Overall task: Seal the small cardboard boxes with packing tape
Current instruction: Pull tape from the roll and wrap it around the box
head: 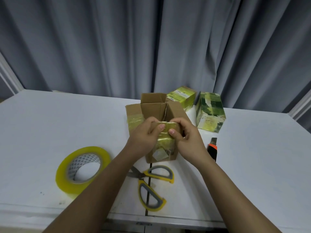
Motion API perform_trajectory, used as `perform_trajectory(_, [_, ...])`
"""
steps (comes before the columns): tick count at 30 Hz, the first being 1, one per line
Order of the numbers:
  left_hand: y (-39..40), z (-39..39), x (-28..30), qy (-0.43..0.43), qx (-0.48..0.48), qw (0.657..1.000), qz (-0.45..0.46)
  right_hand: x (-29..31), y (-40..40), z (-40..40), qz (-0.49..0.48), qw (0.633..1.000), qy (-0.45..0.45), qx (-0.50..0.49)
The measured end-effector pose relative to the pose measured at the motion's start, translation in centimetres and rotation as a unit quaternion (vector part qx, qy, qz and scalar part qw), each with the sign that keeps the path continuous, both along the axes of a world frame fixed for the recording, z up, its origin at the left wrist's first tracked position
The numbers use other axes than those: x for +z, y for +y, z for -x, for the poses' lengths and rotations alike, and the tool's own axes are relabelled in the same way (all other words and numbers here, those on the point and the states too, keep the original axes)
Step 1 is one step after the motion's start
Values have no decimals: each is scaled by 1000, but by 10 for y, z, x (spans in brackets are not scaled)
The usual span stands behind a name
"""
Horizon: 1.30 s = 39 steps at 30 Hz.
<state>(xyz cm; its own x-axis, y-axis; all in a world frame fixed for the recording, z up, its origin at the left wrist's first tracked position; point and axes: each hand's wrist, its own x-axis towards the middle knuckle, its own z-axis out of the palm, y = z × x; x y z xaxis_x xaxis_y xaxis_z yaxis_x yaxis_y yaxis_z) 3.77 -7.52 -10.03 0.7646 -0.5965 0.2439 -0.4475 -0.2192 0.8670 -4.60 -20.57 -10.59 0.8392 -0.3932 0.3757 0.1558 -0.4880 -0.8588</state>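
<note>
We've got both hands together on the near flap of the cardboard box (161, 125) at mid-table, left hand (144, 137) and right hand (186, 137) pinching yellowish tape (165, 133) against it, the other flaps standing open. The tape roll (82, 169) lies to our left, scissors (151, 184) just in front of the box, a cutter (212, 149) to our right, and two green boxes (210, 111) behind.
</note>
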Motion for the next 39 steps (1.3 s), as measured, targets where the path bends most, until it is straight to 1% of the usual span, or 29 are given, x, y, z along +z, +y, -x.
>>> perform_trajectory(4, [-4,1,-2,-14,31,999,-8,-1,7,1,20,999,-26,-6])
perform_trajectory(9, [1,6,0,-150,-13,989,10,5,5,2,24,999,-3,-32])
perform_trajectory(11, [1,6,1,-185,-26,982,5,6,4,3,40,998,20,-39])
perform_trajectory(14, [2,2,1,-189,-36,981,-20,8,6,2,73,996,30,-51])
perform_trajectory(16, [5,-1,-3,-183,-28,981,-58,8,9,1,132,989,10,-67])
perform_trajectory(17, [7,-1,-6,-168,-31,983,-59,7,10,1,178,980,-3,-88])
perform_trajectory(18, [10,0,-7,-151,-42,987,-39,7,12,2,228,966,-13,-123])
perform_trajectory(20, [18,5,-6,-131,-56,990,14,6,18,7,313,926,-36,-209])
perform_trajectory(21, [24,6,-4,-137,-50,989,19,4,20,11,349,904,-57,-240])
perform_trajectory(22, [30,7,-3,-157,-34,987,5,3,22,15,379,885,-86,-256])
perform_trajectory(23, [38,7,-1,-182,-11,983,-18,2,25,19,395,876,-111,-254])
perform_trajectory(24, [46,7,0,-201,11,979,-40,0,28,22,398,878,-129,-232])
perform_trajectory(26, [66,10,1,-219,45,973,-64,-4,36,30,389,900,-131,-148])
perform_trajectory(28, [88,13,-3,-218,80,969,-88,-10,51,36,370,923,-86,-59])
perform_trajectory(30, [112,14,-11,-194,121,964,-134,-17,67,42,338,941,-25,9])
perform_trajectory(33, [143,14,-23,-134,162,943,-256,-31,86,45,299,951,41,63])
perform_trajectory(35, [157,14,-32,-105,150,927,-326,-40,97,40,263,958,82,80])
perform_trajectory(37, [164,16,-38,-86,118,911,-386,-46,108,30,216,961,142,98])
perform_trajectory(39, [169,16,-44,-95,92,894,-428,-49,119,16,137,959,214,125])
